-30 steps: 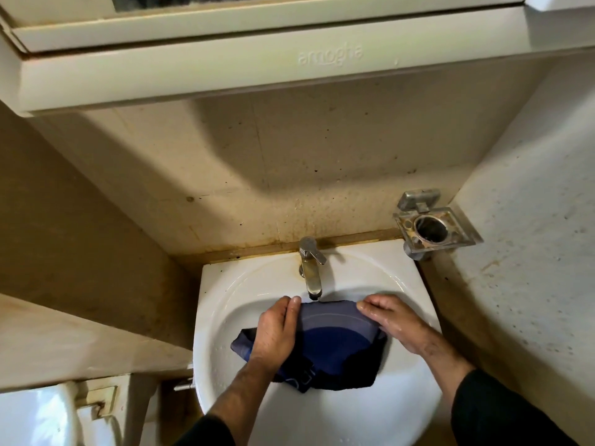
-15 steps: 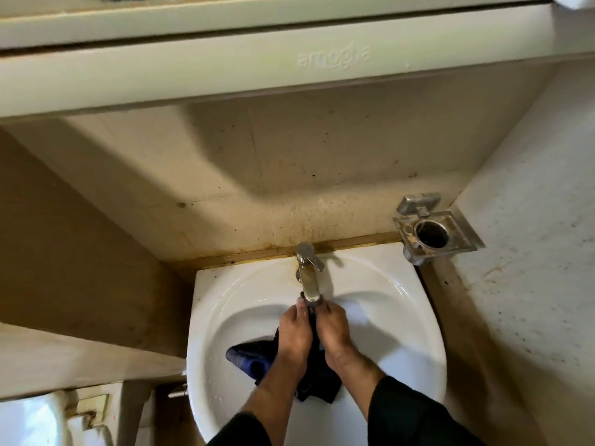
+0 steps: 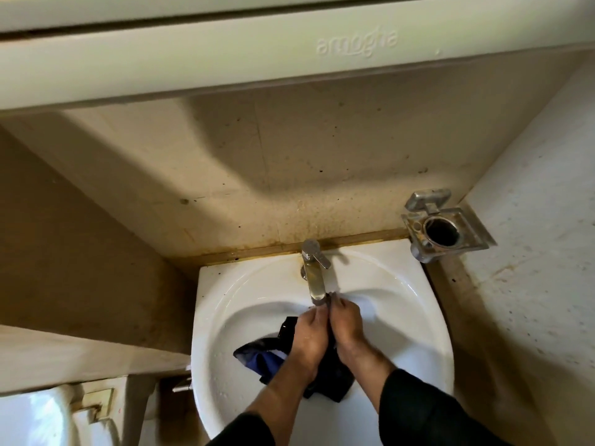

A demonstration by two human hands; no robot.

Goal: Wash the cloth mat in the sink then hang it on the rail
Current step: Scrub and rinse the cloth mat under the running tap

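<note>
**Both hands bunching the wet mat under the tap**

Your fingers are curling round a gathered fold of the cloth mat, pinching it between the two hands right below the spout of the tap. The left hand and the right hand are sitting knuckle to knuckle, with the dark cloth squeezed in the gap between them and the rest trailing down into the bowl of the sink.

The mat is lying mostly to the left of and beneath your left wrist, a blue patch showing among the darker folds. It looks soft and limp, so it is going to sag wherever you are not supporting it, and soaked cloth is likely heavier and more slippery than it seems (whether water is running from the spout, I cannot tell). You are best taking it by a thick bunched fold, as you are doing now, rather than by a single edge.

Outward from the grip, your wrists are angling inward toward each other, both forearms reaching up and forward from the bottom of the view, dark sleeves pushed back from the wrists. No rail is showing here.
</note>
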